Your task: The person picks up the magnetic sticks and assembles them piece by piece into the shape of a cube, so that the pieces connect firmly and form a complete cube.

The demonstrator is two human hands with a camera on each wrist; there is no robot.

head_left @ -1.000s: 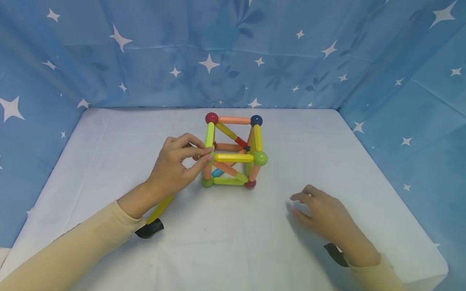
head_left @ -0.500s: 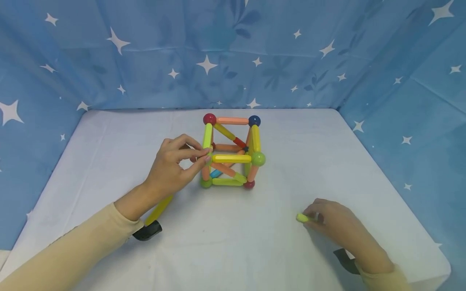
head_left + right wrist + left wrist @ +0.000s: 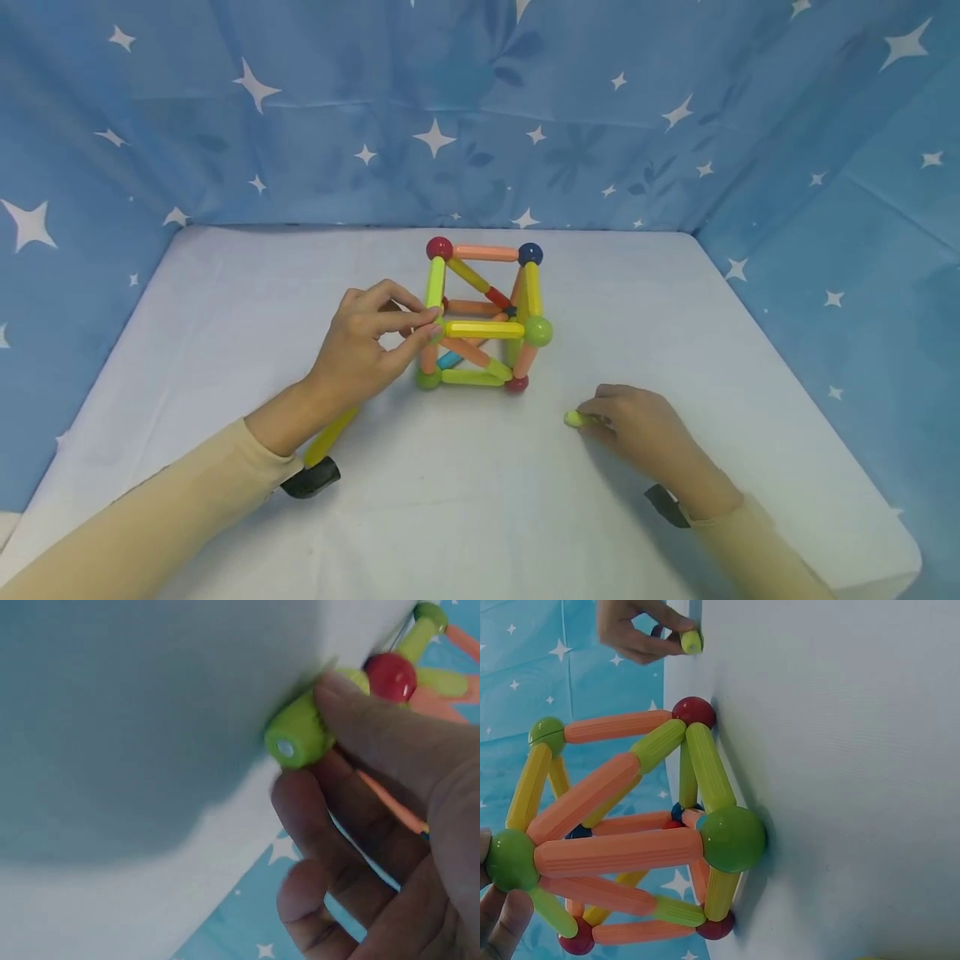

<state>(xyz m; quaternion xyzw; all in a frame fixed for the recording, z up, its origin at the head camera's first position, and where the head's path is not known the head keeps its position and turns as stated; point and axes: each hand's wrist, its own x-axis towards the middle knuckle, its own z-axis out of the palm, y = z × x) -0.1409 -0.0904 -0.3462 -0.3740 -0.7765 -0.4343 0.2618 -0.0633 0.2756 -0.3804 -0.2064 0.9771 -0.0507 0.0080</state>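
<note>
A cube frame of magnetic rods [image 3: 483, 330] and coloured balls stands on the white table, with diagonal rods across some of its sides. My left hand [image 3: 362, 333] pinches the green ball [image 3: 511, 859] at its upper near-left corner between thumb and fingertips. To the right of the frame, my right hand [image 3: 641, 425] holds a short lime-green magnetic rod [image 3: 300, 733] between thumb and fingers, low over the table. One end of that rod points toward the frame in the head view. The red ball [image 3: 391, 677] of the frame's lower near-right corner appears just beyond it in the right wrist view.
A yellow rod [image 3: 328, 439] lies beneath my left wrist. Black curved pieces show under both wrists, one at the left [image 3: 311, 478] and one at the right [image 3: 666, 506]. Blue star-patterned curtain [image 3: 465, 108] borders the table [image 3: 465, 517] at the back and sides.
My right hand, empty at first, dipped nearer the front, picked up the lime-green rod and has carried it left toward the frame. The left hand keeps its pinch on the corner ball.
</note>
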